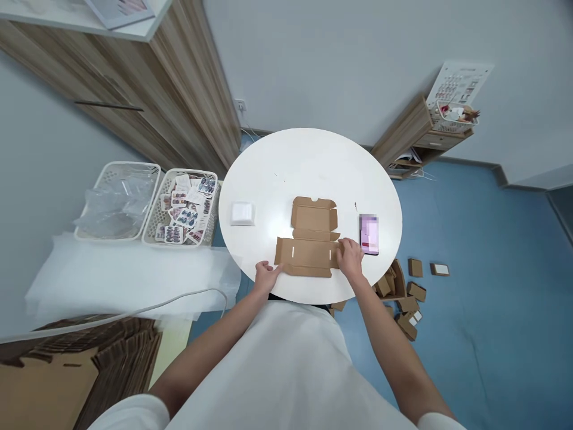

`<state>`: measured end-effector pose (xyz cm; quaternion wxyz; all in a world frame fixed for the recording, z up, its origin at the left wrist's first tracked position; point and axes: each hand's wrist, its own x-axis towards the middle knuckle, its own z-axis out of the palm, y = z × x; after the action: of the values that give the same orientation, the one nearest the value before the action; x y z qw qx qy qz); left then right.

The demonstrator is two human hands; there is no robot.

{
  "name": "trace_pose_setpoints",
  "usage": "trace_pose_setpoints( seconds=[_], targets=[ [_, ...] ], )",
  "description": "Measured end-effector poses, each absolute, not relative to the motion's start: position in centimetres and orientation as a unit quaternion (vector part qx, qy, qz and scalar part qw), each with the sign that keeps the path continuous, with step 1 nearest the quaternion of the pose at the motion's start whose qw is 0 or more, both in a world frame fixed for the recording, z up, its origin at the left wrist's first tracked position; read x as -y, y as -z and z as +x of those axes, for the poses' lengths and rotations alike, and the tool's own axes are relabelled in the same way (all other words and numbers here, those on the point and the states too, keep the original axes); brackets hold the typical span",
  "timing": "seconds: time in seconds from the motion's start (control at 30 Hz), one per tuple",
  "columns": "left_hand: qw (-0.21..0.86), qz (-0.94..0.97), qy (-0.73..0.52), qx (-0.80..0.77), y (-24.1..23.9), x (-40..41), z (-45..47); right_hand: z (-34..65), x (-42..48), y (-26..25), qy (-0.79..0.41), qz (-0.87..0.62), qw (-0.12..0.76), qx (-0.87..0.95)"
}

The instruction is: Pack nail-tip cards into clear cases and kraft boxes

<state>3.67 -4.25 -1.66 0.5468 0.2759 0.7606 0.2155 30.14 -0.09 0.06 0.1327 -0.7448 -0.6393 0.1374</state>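
A flat, unfolded cardboard box (312, 253) lies on the round white table (308, 161) in front of me, its lid panel pointing away. My left hand (267, 276) holds its near left corner, fingertips at the flap. At the opposite side, my right hand (350, 258) grips the right side flap, which looks partly raised. Two narrow white slots show in the box's middle panel. Just right of my right hand is a phone (369, 234) with a lit screen. A small stack of white pads or sheets (242, 213) rests on the table's left.
Left of the table stand a white basket of nail-set cards (185, 209) and a basket of clear plastic bags (119, 203). Flat cardboard blanks (49, 382) are stacked at lower left. Several small folded boxes (415, 267) lie on the blue floor at right. Cabinets flank the table.
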Motion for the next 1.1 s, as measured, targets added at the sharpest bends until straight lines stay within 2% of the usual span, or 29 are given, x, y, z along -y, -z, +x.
trace_pose_setpoints(
  seconds=[0.13,0.43,0.6,1.1],
  targets=[
    [0.606,0.195,-0.224,-0.738,1.3,5.3,5.3,30.6,-3.8,-0.6,-0.196,-0.736,0.109,0.638],
    [0.595,0.167,-0.268,-0.739,2.2,5.1,9.3,32.5,-9.4,1.6,-0.399,-0.688,0.114,0.595],
    [0.570,0.176,-0.317,-0.737,3.4,4.7,10.3,32.7,-9.7,2.9,-0.404,-0.685,0.149,0.588],
    [0.611,0.111,-0.374,-0.689,3.1,4.9,11.7,32.7,-7.5,2.4,-0.449,-0.676,0.207,0.546]
  ],
)
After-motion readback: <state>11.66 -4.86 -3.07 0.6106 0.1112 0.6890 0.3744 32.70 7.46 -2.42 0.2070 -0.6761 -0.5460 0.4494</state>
